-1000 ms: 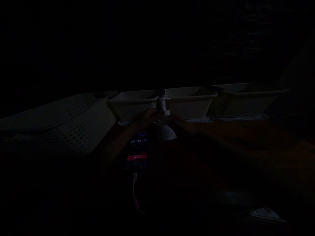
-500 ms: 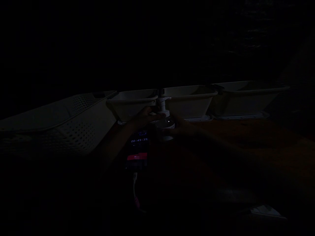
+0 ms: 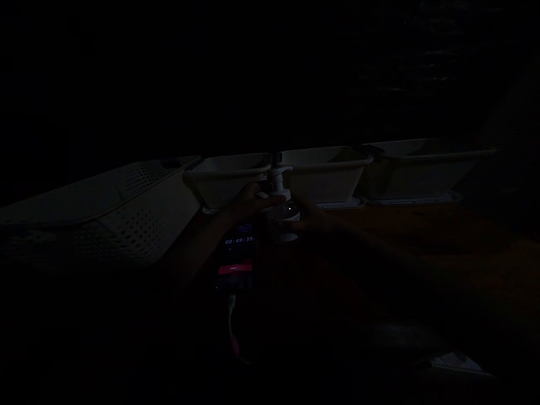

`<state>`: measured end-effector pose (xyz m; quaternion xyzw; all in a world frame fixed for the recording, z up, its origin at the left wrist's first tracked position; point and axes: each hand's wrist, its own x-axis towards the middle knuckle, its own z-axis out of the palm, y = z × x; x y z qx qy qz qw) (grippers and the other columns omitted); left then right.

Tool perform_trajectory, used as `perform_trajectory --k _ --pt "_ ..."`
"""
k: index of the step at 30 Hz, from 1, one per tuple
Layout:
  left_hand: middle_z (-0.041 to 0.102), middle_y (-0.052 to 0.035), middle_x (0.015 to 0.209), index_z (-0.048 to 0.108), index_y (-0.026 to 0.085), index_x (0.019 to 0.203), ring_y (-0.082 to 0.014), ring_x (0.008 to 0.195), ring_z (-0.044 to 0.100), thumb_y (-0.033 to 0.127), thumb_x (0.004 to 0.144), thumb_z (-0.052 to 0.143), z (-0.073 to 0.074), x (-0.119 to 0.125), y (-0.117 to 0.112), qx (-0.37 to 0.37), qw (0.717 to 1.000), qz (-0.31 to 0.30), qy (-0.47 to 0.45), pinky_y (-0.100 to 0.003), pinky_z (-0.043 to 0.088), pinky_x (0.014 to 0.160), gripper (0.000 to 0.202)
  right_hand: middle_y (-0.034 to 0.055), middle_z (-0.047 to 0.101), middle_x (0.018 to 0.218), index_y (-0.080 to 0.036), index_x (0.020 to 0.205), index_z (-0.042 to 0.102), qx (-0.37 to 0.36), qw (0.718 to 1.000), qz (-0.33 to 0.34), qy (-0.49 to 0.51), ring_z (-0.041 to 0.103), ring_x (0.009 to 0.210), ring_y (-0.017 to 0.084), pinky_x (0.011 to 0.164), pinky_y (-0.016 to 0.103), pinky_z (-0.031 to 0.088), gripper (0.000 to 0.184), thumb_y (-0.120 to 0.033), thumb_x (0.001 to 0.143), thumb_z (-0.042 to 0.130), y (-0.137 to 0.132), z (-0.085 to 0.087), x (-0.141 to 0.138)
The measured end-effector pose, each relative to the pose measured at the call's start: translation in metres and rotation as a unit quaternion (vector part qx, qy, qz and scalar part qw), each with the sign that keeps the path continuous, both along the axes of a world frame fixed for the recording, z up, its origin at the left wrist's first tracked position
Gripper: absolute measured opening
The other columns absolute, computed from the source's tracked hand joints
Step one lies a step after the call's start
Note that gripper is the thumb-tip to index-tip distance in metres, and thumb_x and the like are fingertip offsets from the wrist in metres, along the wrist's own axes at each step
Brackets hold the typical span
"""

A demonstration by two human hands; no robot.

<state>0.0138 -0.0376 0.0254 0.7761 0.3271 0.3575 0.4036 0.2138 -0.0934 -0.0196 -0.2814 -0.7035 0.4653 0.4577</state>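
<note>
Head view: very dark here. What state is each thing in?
White pump bottle: upright on the table, gripped by both hands.
Left hand: closed on the pump neck.
Right hand: against the bottle's body.
Phone: screen lit, timer showing, cable plugged in.
Three white tubs: upright; contents too dark to tell.

Three white tubs (image 3: 324, 174), one perforated basket (image 3: 139, 216), one phone (image 3: 237, 256).

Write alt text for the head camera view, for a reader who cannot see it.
In a very dark scene, the left hand and right hand both grip a small white plastic pump bottle over a brown wooden table. A lit phone showing a timer lies just in front; three white rectangular plastic tubs and a white perforated basket stand behind.
</note>
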Motion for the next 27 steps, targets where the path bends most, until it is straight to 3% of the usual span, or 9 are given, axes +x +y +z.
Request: perform_trajectory --k 7,14,21,27 --pt "0.075 -0.0110 0.110 0.072 0.014 0.109 -0.0249 0.097 0.070 0.062 0.063 0.090 -0.003 -0.001 0.004 0.004 1.000 0.011 0.005 -0.039 0.054 0.086 0.069 0.0128 0.075 0.128 -0.019 0.135 0.060 -0.007 1.000 0.008 0.006 0.075 0.114 0.030 0.101 0.047 0.061 0.076 -0.037 0.070 0.093 0.001 -0.001 -0.001" --pt "0.077 -0.0122 0.107 0.075 0.013 0.105 -0.0265 0.099 0.071 0.065 0.066 0.088 -0.001 0.001 0.005 -0.004 1.000 -0.002 -0.002 -0.039 0.054 0.088 0.066 0.0131 0.075 0.119 -0.017 0.122 0.065 0.006 0.998 -0.021 -0.067 0.073 0.115 0.033 0.104 0.055 0.059 0.059 -0.040 0.074 0.091 0.005 0.005 0.007" --pt "0.078 -0.0135 0.114 0.075 0.013 0.106 -0.0289 0.106 0.072 0.069 0.067 0.086 0.002 -0.004 0.008 0.006 0.999 -0.031 -0.007 -0.040 0.053 0.095 0.070 0.0140 0.070 0.133 -0.020 0.134 0.055 -0.043 0.998 -0.007 -0.041 0.069 0.123 0.030 0.109 0.052 0.058 0.070 -0.036 0.077 0.090 0.003 0.003 0.008" --pt "0.078 -0.0132 0.118 0.074 0.015 0.115 -0.0291 0.106 0.072 0.066 0.071 0.085 0.004 -0.010 0.011 0.038 0.996 -0.073 0.017 -0.040 0.055 0.092 0.068 0.0150 0.063 0.145 -0.024 0.154 0.041 -0.040 0.999 0.001 -0.024 0.064 0.132 0.033 0.110 0.051 0.058 0.102 -0.028 0.068 0.096 0.004 0.007 0.006"
